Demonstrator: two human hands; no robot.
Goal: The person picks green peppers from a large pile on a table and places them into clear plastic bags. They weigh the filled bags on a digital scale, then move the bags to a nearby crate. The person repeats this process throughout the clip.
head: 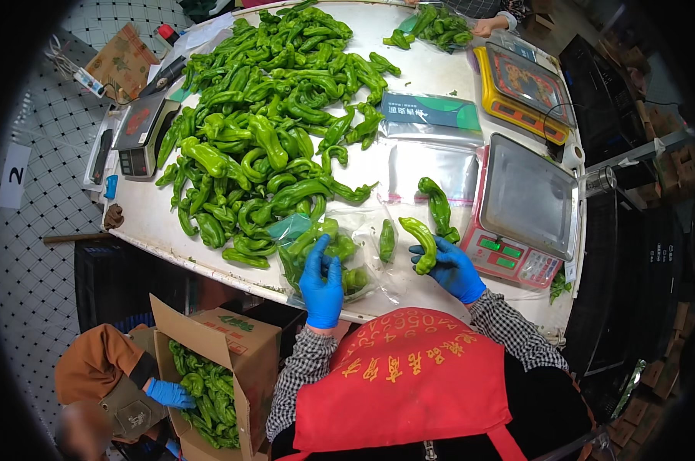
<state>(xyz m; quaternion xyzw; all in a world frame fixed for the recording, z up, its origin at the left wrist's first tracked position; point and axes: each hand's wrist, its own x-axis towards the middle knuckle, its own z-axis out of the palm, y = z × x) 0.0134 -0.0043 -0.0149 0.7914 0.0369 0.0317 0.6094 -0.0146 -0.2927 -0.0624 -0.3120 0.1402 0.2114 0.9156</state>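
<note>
My left hand (322, 288), in a blue glove, is over the front of a clear plastic bag (364, 262) with green peppers inside. Its fingers are apart, with no pepper between them; whether it touches the film I cannot tell. In my right hand (458, 274), also gloved in blue, is a pale green curved pepper (419, 241). Just beyond that hand, a darker long pepper (438, 204) lies beside the red-framed scale. One small pepper (386, 241) rests between the bag and my right hand. A large heap of green peppers (266, 115) covers the table's left half.
A red digital scale (529, 196) and a yellow scale (523, 86) line the right side. Flat plastic bags (431, 121) are stacked mid-table. Another scale (143, 132) stands left. Below, a co-worker's gloved hand (171, 394) reaches into a cardboard box (243, 340) of peppers. Another person's hand (488, 26) is at the far edge.
</note>
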